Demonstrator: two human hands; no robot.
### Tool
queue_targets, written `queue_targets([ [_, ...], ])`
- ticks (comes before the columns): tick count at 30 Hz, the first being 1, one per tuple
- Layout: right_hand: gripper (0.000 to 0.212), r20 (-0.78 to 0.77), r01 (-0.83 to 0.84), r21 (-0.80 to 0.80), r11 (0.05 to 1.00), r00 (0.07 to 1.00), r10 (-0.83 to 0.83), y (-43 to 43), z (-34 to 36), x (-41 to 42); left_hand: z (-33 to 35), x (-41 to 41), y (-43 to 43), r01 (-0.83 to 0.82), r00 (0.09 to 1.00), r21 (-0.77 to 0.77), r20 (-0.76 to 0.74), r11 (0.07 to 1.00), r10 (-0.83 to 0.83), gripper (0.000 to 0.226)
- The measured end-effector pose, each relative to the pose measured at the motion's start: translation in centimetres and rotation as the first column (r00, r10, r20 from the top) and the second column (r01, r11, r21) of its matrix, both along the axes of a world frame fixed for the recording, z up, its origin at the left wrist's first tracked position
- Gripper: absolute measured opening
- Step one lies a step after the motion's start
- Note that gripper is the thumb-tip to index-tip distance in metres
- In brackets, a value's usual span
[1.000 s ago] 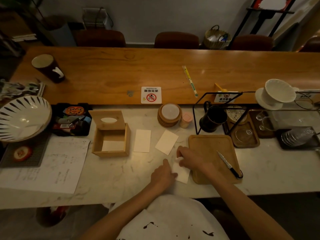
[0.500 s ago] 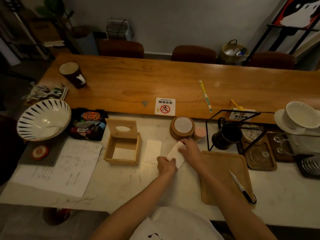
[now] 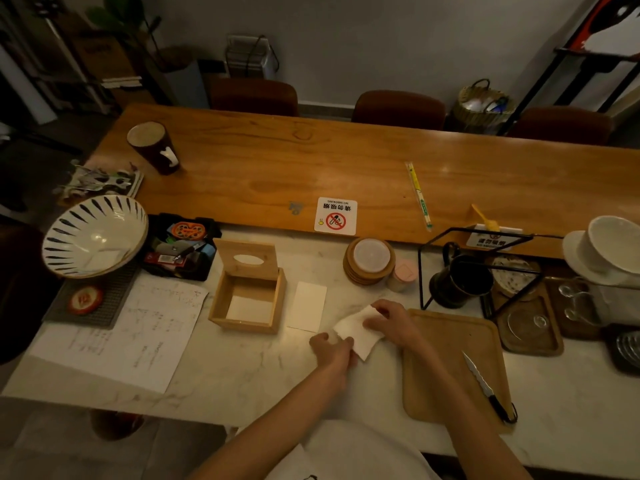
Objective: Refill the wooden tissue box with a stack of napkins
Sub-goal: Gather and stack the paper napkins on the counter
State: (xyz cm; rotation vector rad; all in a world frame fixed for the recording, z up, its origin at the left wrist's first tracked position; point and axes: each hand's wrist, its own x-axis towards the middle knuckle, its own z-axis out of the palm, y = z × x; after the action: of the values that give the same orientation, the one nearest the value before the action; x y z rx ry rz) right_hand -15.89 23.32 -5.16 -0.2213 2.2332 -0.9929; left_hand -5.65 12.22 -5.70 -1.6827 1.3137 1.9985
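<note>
Head view: the left hand (image 3: 333, 351) and the right hand (image 3: 393, 320) both pinch one white napkin (image 3: 356, 332) on the marble counter (image 3: 242, 372), left fingers at its near corner, right fingers at its far edge; parts of the napkin are covered by the fingers, so its full outline cannot be traced. To the left, the wooden tissue box (image 3: 247, 299) stands open, lid (image 3: 250, 258) tilted up at the back, with a pale layer on its floor that dim light leaves unclear. A second flat napkin (image 3: 307, 306) lies between box and hands, just beside the box.
</note>
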Motion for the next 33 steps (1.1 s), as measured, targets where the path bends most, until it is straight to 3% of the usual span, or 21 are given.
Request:
queue_targets([
  [4, 0.018, 0.006, -0.181, -0.056, 0.982, 0.983, 0.182, -1.4, 1.1, -0.5, -0.2, 1.0, -1.4, 0.011, 1.0, -0.008, -0.013, 1.0, -0.011, 0.028],
  [8, 0.02, -0.116, -0.298, -0.048, 0.953, 0.95, 0.291, -6.9, 1.6, -1.2, 0.1, 0.5, -3.7, -0.158, 0.987, -0.089, 0.025, 0.983, 0.161, 0.021],
  [13, 0.04, -0.262, -0.433, 0.204, 0.878, 0.84, 0.475, -12.8, 0.1, -1.6, 0.1, -0.7, -5.6, -0.399, 0.917, -0.007, 0.006, 0.917, 0.399, 0.028],
  [16, 0.053, -0.221, -0.487, 0.348, 0.801, 0.788, 0.575, -14.2, -0.8, -1.7, 0.2, -0.7, -6.0, -0.479, 0.878, 0.009, 0.014, 0.878, 0.479, 0.04],
  [19, 0.064, -0.182, -0.474, 0.358, 0.805, 0.81, 0.558, -14.4, -1.5, -2.1, 0.1, -0.4, -6.5, -0.49, 0.872, 0.03, 0.009, 0.871, 0.49, 0.036],
  [21, 0.068, -0.116, -0.455, 0.323, 0.83, 0.851, 0.512, -13.9, -1.7, -2.4, 0.1, 0.2, -6.6, -0.455, 0.89, 0.041, 0.001, 0.89, 0.455, 0.032],
  [23, 0.066, -0.064, -0.443, 0.293, 0.847, 0.875, 0.479, -12.6, -1.9, -2.5, -0.7, 0.8, -6.4, -0.405, 0.914, 0.046, -0.012, 0.913, 0.406, 0.044],
  [28, 0.04, -0.083, -0.308, 0.11, 0.945, 0.945, 0.317, -6.5, -0.9, -0.6, 0.0, 2.2, -5.7, -0.181, 0.976, 0.018, -0.117, 0.983, 0.182, 0.067],
  [31, 0.021, -0.097, -0.119, -0.119, 0.986, 0.989, 0.108, -2.9, -0.3, 2.7, 0.2, 3.3, -4.9, 0.126, 0.981, -0.244, -0.111, 0.962, -0.157, 0.068],
  [33, 0.028, -0.098, -0.038, -0.242, 0.969, 0.995, 0.015, -1.1, -0.2, 4.9, -0.2, 3.5, -4.9, 0.356, 0.913, -0.46, -0.017, 0.814, -0.409, 0.059],
])
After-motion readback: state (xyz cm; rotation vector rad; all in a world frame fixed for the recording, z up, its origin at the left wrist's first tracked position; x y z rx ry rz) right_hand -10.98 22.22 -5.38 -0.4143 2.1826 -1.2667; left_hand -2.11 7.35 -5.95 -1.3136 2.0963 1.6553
